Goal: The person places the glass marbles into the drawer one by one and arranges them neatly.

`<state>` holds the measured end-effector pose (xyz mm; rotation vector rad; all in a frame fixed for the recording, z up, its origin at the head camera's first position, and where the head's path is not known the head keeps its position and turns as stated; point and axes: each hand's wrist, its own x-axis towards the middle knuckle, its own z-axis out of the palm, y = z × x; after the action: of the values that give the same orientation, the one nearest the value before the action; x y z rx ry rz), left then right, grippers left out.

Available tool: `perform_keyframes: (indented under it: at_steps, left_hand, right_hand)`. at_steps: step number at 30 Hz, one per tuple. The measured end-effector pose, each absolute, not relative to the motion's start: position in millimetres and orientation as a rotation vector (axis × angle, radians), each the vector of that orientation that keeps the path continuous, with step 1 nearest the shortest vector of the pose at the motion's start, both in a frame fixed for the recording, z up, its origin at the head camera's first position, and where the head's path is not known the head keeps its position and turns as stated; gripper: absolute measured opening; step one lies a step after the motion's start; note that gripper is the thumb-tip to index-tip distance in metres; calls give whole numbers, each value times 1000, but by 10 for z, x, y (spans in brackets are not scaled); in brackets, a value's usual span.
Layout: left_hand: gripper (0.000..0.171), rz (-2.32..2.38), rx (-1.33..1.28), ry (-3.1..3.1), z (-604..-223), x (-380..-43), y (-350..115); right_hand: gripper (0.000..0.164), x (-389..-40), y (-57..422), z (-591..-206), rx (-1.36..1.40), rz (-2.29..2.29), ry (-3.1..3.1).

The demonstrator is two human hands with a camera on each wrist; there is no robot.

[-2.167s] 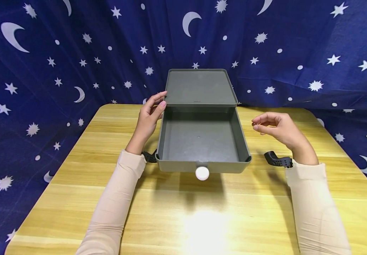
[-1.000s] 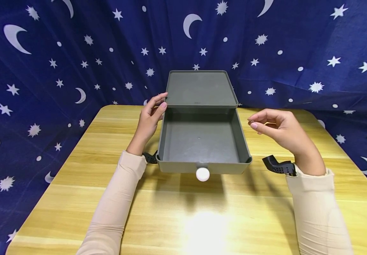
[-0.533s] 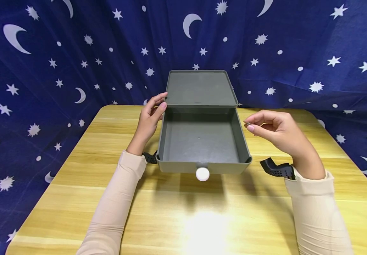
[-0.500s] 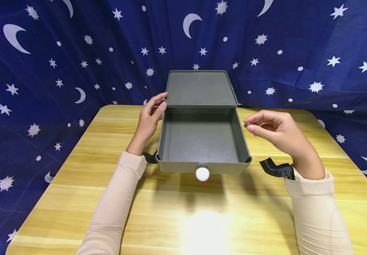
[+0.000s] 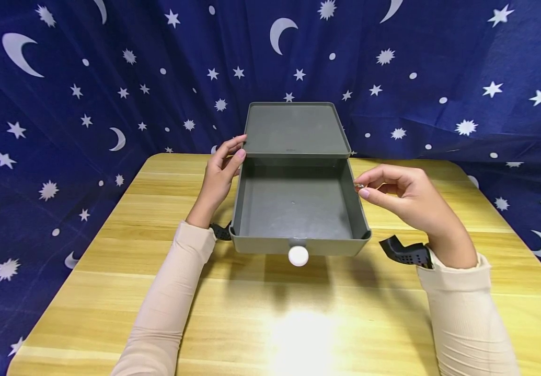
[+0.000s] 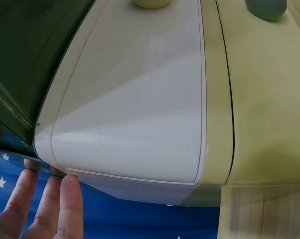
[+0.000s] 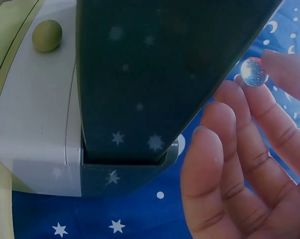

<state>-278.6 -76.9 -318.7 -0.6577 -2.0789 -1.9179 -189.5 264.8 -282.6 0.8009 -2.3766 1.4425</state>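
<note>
A grey drawer point(image 5: 294, 209) stands pulled out below the grey cabinet top point(image 5: 296, 128), its white knob point(image 5: 298, 256) at the front. My right hand point(image 5: 406, 196) pinches a small clear marble point(image 7: 253, 71) between thumb and index finger, just outside the drawer's right wall. Something reddish shows at the marble's edge in the right wrist view. Its other fingers are loosely bent. At the cabinet's upper left side rests my left hand point(image 5: 220, 169), fingers mostly straight and fingertips at the edge; part of them is hidden behind it.
Beneath the grey drawer are a white drawer point(image 6: 130, 109) and a yellow drawer point(image 6: 269, 109), both pushed in, with round knobs. The cabinet stands on a wooden table point(image 5: 232, 324). A blue curtain point(image 5: 157, 104) with stars and moons hangs behind.
My right hand has moved left with the marble, from away over the table to the drawer's right wall. The left hand and the drawer have stayed in place.
</note>
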Motion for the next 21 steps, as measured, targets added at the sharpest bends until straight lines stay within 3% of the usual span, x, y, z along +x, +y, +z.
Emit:
perform_keyframes:
  at_steps: [21]
  left_hand:
    - [41, -1914, -642, -2088, -3184, -2780, -763]
  right_hand:
    - [25, -1871, 2490, -2867, 885, 1339, -2396]
